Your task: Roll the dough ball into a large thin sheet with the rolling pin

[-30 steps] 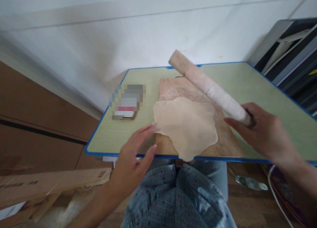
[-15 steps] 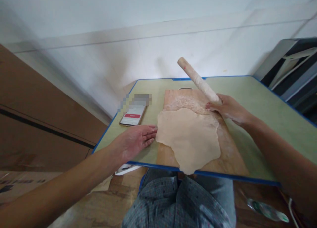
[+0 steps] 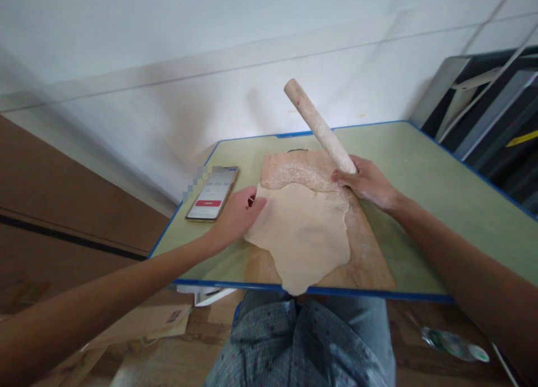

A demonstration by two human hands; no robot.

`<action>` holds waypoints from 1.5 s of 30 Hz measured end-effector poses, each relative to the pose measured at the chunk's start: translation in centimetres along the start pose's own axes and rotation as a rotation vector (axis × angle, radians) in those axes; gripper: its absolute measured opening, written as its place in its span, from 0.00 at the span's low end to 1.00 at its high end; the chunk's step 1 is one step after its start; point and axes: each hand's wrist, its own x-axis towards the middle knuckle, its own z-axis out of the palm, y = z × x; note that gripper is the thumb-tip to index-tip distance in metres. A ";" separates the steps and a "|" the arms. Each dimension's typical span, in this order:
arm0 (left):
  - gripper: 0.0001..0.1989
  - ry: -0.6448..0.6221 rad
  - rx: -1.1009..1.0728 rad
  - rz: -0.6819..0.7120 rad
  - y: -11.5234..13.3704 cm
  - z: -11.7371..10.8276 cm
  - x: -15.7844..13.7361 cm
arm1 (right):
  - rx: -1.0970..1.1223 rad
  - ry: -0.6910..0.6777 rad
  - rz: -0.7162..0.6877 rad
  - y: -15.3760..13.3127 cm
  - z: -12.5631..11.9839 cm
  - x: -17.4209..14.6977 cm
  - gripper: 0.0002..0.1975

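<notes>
A thin, wide sheet of dough (image 3: 305, 230) lies over a floured wooden board (image 3: 370, 258), its lower tip reaching the table's front edge. At its left side is my left hand (image 3: 239, 210), the thumb on top of the dough's edge and the fingers curled beside or under it, partly hidden. My right hand (image 3: 370, 182) grips the lower end of a floury wooden rolling pin (image 3: 321, 129). The pin tilts up and to the left, above the far part of the board.
A phone (image 3: 211, 196) with a timer on its screen lies left of the board on the green, blue-edged table (image 3: 424, 207). Behind stands a white wall. Dark framed items (image 3: 496, 106) lean at the right. A plastic bottle (image 3: 456, 345) lies on the floor.
My left hand has turned from lying flat beside the dough to closing on its left edge, slightly farther up. My right hand still holds the rolling pin. The view has shifted somewhat.
</notes>
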 end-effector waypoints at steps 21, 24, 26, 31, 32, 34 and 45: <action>0.09 0.123 -0.035 0.162 2.6 -1.5 9.6 | 0.459 0.355 0.205 -0.3 -0.6 0.7 0.08; 0.21 0.071 0.094 0.292 1.5 1.0 8.8 | 0.466 0.342 0.205 -0.6 -0.7 0.6 0.08; 0.25 -0.079 0.219 0.498 1.5 2.8 7.2 | 0.461 0.333 0.202 -0.7 -0.6 0.5 0.09; 0.28 -0.266 0.490 0.668 2.1 4.9 4.4 | 0.363 0.316 0.186 -0.5 -0.5 0.6 0.08; 0.28 -0.271 0.508 0.664 2.2 4.9 4.1 | 0.344 0.316 0.181 -0.5 -0.5 0.5 0.08; 0.29 -0.271 0.523 0.664 2.2 4.8 3.6 | 0.288 0.329 0.175 -0.4 -0.6 0.5 0.08; 0.37 -0.393 0.343 0.822 2.6 4.0 -2.7 | -0.533 0.284 -0.248 0.3 -0.9 -0.5 0.16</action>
